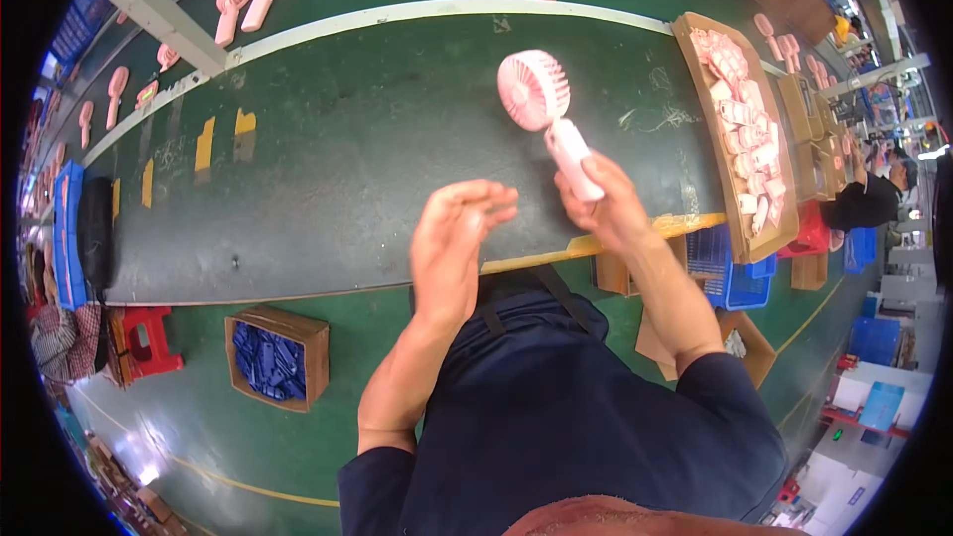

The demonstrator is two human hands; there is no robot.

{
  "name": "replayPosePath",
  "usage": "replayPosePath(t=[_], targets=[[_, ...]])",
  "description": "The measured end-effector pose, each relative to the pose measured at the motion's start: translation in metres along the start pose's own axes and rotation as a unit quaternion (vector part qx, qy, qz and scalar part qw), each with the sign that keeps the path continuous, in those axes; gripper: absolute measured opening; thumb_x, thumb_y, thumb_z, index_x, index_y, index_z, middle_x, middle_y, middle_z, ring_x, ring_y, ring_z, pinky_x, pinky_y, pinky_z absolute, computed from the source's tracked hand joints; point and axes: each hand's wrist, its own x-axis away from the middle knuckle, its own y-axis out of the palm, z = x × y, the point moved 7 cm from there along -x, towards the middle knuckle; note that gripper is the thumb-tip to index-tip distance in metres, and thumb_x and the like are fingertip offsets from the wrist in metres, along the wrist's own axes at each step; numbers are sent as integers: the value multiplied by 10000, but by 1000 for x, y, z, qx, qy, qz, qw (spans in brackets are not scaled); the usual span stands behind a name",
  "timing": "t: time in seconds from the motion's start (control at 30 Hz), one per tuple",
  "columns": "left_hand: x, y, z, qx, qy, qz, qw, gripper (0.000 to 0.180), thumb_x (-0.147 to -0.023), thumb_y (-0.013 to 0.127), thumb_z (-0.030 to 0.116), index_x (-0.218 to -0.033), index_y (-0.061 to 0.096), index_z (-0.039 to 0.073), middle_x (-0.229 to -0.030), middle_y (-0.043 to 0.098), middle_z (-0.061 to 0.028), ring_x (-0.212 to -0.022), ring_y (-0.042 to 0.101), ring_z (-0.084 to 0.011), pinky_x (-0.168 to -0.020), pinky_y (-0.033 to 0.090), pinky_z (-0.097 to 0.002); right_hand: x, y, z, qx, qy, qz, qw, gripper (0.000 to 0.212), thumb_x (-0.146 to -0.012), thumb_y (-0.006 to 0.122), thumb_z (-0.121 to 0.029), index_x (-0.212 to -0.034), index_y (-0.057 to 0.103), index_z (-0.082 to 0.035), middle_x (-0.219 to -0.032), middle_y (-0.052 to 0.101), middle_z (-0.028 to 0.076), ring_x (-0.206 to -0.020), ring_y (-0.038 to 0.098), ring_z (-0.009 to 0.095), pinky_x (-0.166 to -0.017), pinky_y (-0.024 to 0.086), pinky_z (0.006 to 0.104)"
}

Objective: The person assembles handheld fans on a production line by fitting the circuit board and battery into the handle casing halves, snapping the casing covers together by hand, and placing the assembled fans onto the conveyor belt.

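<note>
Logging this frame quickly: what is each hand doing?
Left hand: open, holding nothing.
Right hand: closed on the pink fan.

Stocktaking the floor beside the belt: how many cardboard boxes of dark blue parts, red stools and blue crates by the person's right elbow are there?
Cardboard box of dark blue parts: 1
Red stool: 1
Blue crate: 1
Total: 3

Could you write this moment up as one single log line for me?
right hand: holds pink handheld fan by its handle | left hand: open, empty, beside it | below: green conveyor belt | right: tray of pink parts
</note>
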Motion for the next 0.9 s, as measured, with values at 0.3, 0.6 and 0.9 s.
replayPosePath(t=[0.3,0.6,0.9], targets=[[35,106,171,-208,436,-248,840,170,-864,723,144,-990,732,30,-989,726,-172,-825,723,-313,-674,639,-368,-173,-38,-110,446,-228,244,831,495,-866,775,-366,-1155,611,1,-796,603,14,-624,536,91,-513,437,275],[-16,79,186,-226,377,-255,861,196,-796,762,121,-942,782,-8,-912,744,-152,-781,720,-262,-660,626,-331,-280,46,-158,774,-337,239,481,573,-840,730,-372,-1312,589,-78,-1193,661,221,-1147,617,392,-986,473,511],[-48,23,151,-218,285,-130,924,180,-894,742,171,-1053,728,90,-1038,746,-130,-834,735,-354,-641,646,-373,-382,86,-161,695,-422,191,550,455,-898,665,-385,-1106,673,21,-1143,662,281,-1042,637,467,-921,494,516]])
